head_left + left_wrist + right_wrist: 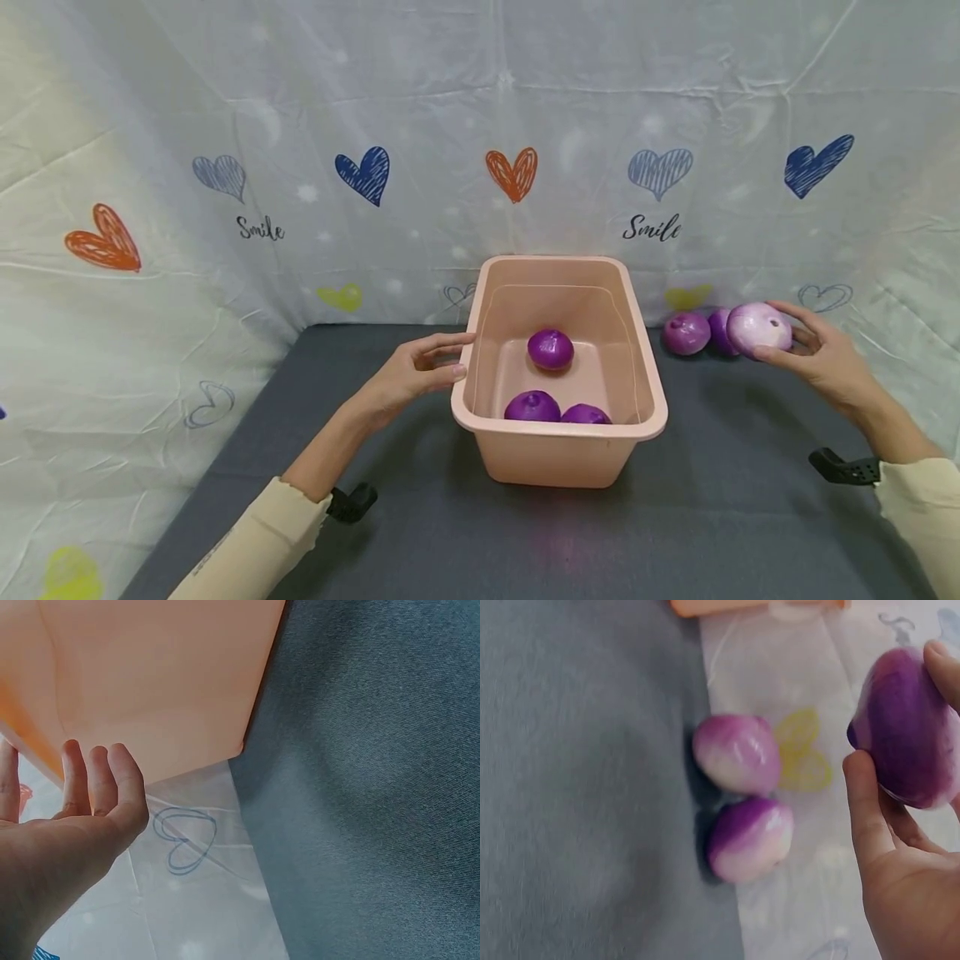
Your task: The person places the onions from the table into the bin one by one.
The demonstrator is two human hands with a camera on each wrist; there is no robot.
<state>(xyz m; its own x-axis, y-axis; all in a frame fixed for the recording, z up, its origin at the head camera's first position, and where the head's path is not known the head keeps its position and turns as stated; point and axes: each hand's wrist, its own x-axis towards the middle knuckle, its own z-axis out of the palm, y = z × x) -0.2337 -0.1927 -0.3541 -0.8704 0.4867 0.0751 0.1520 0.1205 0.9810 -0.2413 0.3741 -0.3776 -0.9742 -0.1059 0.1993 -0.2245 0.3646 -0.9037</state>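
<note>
Left of middle, the loose left hand touches the pink tub; three purple balls sit inside; at right, two more balls — then a shiny ball, gripped by the right hand; loose fingers could drop it.

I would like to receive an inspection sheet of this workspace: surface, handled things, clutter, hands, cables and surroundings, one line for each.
Surface: dark grey-blue cloth-covered table.
Handled things: salmon-pink rectangular plastic tub with three glossy round purple onion-like pieces inside; two similar purple-and-white pieces on the table, right of the tub; one glossy round purple-and-white piece in hand.
Clutter: nothing seen.
Left hand: fingertips at the tub's left rim.
Right hand: holds the sixth piece between thumb and fingers.
Cables: nothing seen.
Surroundings: white fabric curtain behind, printed with coloured hearts and "Smile".
</note>
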